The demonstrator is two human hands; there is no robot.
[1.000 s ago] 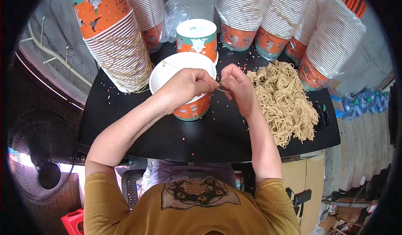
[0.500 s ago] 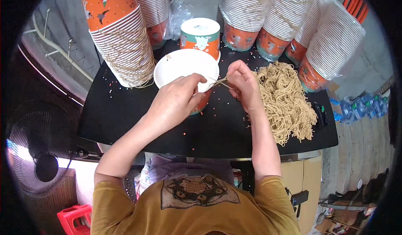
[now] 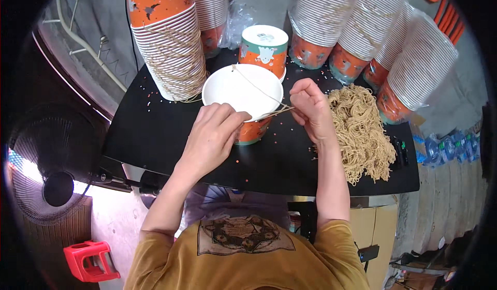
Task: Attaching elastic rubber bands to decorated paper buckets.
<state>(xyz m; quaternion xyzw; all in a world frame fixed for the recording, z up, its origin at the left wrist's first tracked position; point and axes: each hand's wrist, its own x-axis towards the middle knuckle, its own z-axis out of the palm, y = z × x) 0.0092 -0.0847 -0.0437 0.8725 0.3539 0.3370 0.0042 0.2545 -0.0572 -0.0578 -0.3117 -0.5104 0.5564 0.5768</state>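
Note:
An orange paper bucket [image 3: 250,135] with a white inside stands before me on the black table. A thin tan cord [image 3: 257,87] runs from the bucket's far rim across its mouth to the right. My left hand [image 3: 211,132] is closed on the bucket's near-left rim; its fingertips are partly hidden. Just right of the bucket, my right hand [image 3: 311,109] pinches the cord, which is drawn out from the rim in strands. Beside that hand lies a heap of tan cords [image 3: 361,135].
A tall stack of corded buckets [image 3: 168,52] leans at the left. An upturned bucket [image 3: 264,49] stands behind the one I hold. Several plastic-wrapped bucket stacks [image 3: 321,21] line the back right. A fan [image 3: 57,186] is at the left, near a red stool [image 3: 90,261].
My left hand has moved from the cord down onto the near rim. The right hand has drawn the cord taut across the bucket's mouth. The whole view has shifted slightly.

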